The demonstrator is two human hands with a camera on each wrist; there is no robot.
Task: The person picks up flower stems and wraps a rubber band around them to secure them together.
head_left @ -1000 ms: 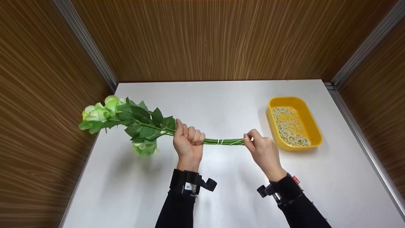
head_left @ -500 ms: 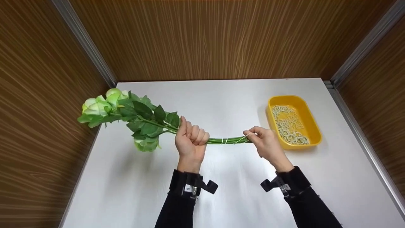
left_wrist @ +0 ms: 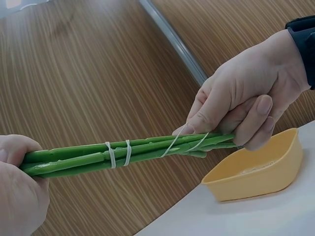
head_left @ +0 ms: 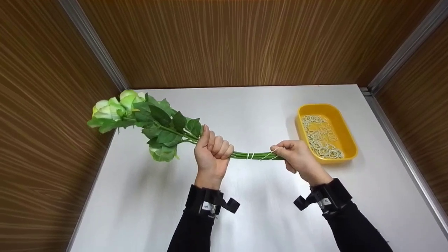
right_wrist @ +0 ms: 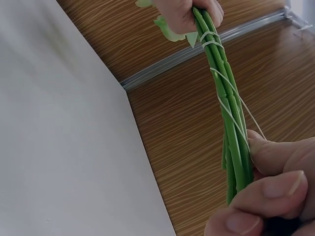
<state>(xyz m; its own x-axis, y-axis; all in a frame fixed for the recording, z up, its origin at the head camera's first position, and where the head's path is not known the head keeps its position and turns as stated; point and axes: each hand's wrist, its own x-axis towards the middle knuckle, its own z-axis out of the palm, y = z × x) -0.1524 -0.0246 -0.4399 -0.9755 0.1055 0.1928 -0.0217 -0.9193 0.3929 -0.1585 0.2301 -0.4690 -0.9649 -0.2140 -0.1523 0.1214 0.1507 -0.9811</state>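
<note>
My left hand [head_left: 214, 154] grips a bunch of green-white artificial roses [head_left: 111, 109] by its stems, just below the leaves. The blooms point up and left; the bare green stems [left_wrist: 88, 160] run out to the right, held above the table. Two turns of a pale rubber band [left_wrist: 127, 152] circle the stems midway. Nearer the stem ends, my right hand [head_left: 300, 159] pinches another pale rubber band [right_wrist: 252, 115], pulled taut and slanting around the stems. In the right wrist view its thumb lies beside the stems, and the other fingers are curled near the cut ends.
A yellow tray [head_left: 344, 140] with several pale rubber bands [head_left: 320, 138] stands on the white table [head_left: 245, 210], just right of my right hand. Wood-grain panels [head_left: 224, 42] enclose the table at the back and both sides.
My right hand has shifted slightly right and turned, its fingers now spread along the stem ends with the stretched band. The left hand and flowers have moved slightly up and right.
</note>
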